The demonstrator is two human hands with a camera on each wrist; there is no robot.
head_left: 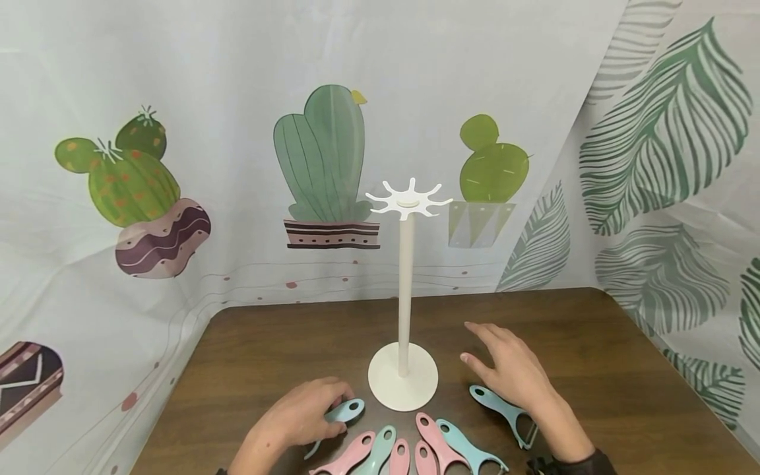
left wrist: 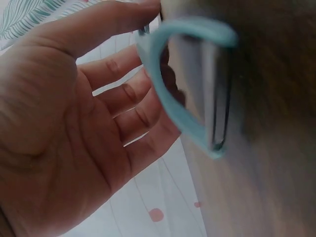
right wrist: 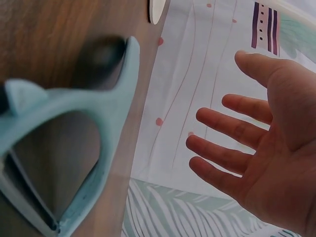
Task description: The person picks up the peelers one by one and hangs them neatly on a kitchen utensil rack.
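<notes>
My left hand (head_left: 305, 412) pinches a light blue peeler (head_left: 346, 410) between thumb and fingers. Its handle end with a hole sticks out past the fingertips. In the left wrist view the peeler's curved head and metal blade (left wrist: 213, 94) show beyond the palm. My right hand (head_left: 515, 366) is held with fingers extended above another light blue peeler (head_left: 497, 401), touching nothing visible. That peeler lies on the table, and its head (right wrist: 106, 118) looms close in the right wrist view. Between the hands stands a white rack (head_left: 405, 290) with a round base and a star of prongs on top.
Fanned out on the brown table (head_left: 285, 330), in front of the rack, are several more peelers: pink ones (head_left: 438, 441), a green one (head_left: 377, 455) and a teal one (head_left: 466, 445). Some are cut off by the frame's lower edge. A printed cloth (head_left: 237, 165) hangs behind the table.
</notes>
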